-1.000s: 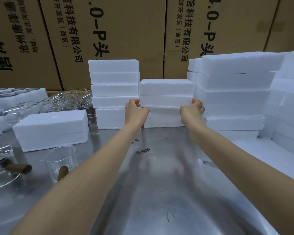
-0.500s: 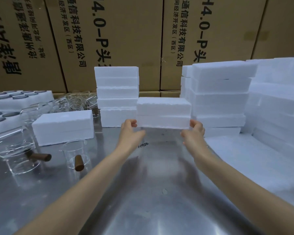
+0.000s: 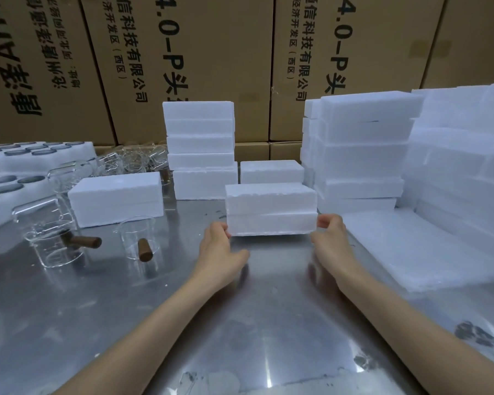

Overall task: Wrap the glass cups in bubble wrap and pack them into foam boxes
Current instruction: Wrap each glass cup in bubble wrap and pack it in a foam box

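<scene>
A: What's nearest?

B: Bare metal tabletop (image 3: 240, 323), then the two hands. The left hand (image 3: 218, 249) and right hand (image 3: 330, 238) each pinch an end of the foam box (image 3: 271, 209), fingertips against its lower half, thumbs underneath as far as I can tell. The grip is a light end-to-end squeeze, not a wrap.

A: Where does the box sit?

B: Mid-tabletop, in front of the stacks; whether it is touching the surface or just above it I cannot tell.

A: How will it handle?

B: Probably very light and stiff, but crumbly at its rough edges. A seam divides it into two halves, so holding the lower half at both ends seems wise; the lid might lift off otherwise.

A: And the cups?

B: A glass cup (image 3: 136, 238) with a brown handle stands to the left, another cup (image 3: 54, 243) beside it. Clear, thin, likely fragile and slippery. Behind stand the stacked foam boxes (image 3: 200, 149) and cardboard cartons (image 3: 211, 52).
</scene>
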Demonstrator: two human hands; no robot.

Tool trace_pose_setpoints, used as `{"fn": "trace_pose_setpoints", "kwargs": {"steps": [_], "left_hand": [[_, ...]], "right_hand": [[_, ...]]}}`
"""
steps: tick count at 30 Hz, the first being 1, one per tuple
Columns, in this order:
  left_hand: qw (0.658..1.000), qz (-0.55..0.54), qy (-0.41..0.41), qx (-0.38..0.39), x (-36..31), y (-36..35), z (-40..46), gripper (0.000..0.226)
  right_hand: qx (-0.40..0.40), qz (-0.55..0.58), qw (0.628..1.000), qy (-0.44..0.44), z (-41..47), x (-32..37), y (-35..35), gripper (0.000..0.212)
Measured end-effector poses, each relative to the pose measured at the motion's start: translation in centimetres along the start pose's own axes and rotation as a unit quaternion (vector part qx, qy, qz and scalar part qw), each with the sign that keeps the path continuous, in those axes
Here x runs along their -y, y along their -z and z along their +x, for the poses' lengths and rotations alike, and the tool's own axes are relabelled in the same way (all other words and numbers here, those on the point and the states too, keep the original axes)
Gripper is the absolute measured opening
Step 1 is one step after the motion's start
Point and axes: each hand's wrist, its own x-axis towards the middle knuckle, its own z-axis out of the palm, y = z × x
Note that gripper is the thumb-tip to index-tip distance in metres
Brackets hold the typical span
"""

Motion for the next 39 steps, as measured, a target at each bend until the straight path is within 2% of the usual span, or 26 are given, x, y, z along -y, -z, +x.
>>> {"fn": "trace_pose_setpoints", "kwargs": {"steps": [3,7,9,11,14,16,18,21,23,31,39], "left_hand": [[0.998,0.068,0.004,0.017,0.2,0.2,-0.2,0.041],[0.987,0.152,-0.005,0.055,0.6,1.1,-0.5,0.07],[0.976,0.209,-0.042,0.042,0.3,1.8,-0.9,0.068],[0.96,0.265,-0.095,-0.014,-0.5,2.7,-1.1,0.055],[0.932,0.282,-0.17,-0.147,-1.4,4.9,-0.6,0.042],[0.909,0.336,-0.138,-0.205,-0.8,6.4,0.2,0.043],[0.901,0.378,-0.031,-0.211,0.7,7.8,0.9,0.051],[0.919,0.336,0.096,-0.181,2.9,9.1,1.4,0.062],[0.938,0.282,0.117,-0.162,3.6,9.1,1.5,0.063],[0.948,0.276,0.095,-0.128,3.0,7.6,1.8,0.064],[0.968,0.223,0.005,-0.114,1.9,6.4,1.1,0.057]], "right_hand": [[0.003,-0.025,1.0,-0.011,0.4,-0.4,0.1,0.021],[0.019,-0.05,0.998,-0.021,0.7,-0.8,-0.1,0.022],[0.031,-0.064,0.997,-0.025,0.6,-0.8,-0.1,0.03],[0.038,-0.071,0.996,-0.025,0.5,-0.7,0.0,0.038],[0.043,-0.085,0.995,-0.019,0.4,-0.7,0.0,0.042],[0.047,-0.095,0.994,-0.016,0.4,-0.7,0.0,0.042],[0.05,-0.104,0.993,-0.015,0.3,-0.7,0.0,0.043],[0.055,-0.121,0.991,-0.012,0.2,-0.7,0.0,0.042],[0.057,-0.128,0.99,-0.009,0.2,-0.8,0.0,0.042],[0.064,-0.146,0.987,0.006,0.3,-0.9,-0.2,0.042],[0.07,-0.152,0.986,0.016,0.3,-0.9,-0.2,0.043]]}}
